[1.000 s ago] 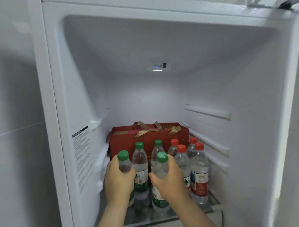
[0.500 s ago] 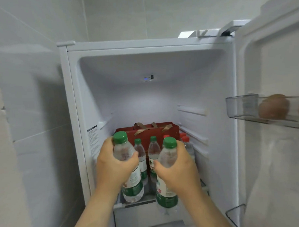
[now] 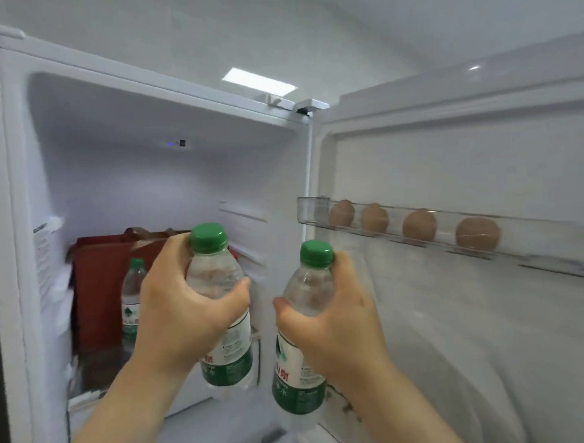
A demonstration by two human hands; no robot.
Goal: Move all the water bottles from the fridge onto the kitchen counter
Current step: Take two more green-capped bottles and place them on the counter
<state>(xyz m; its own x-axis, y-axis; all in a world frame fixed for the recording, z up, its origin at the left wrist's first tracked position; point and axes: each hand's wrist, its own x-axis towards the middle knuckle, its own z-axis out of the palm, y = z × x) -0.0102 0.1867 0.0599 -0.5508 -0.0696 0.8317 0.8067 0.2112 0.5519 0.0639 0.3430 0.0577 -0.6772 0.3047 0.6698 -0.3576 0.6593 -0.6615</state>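
Note:
My left hand (image 3: 184, 313) is closed around a clear water bottle with a green cap (image 3: 228, 354), held upright in front of the open fridge (image 3: 151, 93). A second green-capped water bottle (image 3: 299, 375) is gripped by my right hand (image 3: 335, 323), lower and to the right, near the door hinge. Both bottles are out of the fridge compartment. One more green-capped bottle (image 3: 132, 302) stands on the fridge shelf at the left. Any other bottles inside are hidden behind my hands.
A red gift box (image 3: 96, 290) with ribbon handles sits at the back of the shelf. The open fridge door (image 3: 455, 314) fills the right side; its clear rack (image 3: 419, 246) holds several brown eggs. A white wall borders the fridge on the left.
Both hands have lifted a green-capped bottle each off the shelf and drawn them out of the fridge. My view has swung right and up, bringing the door and eggs into sight.

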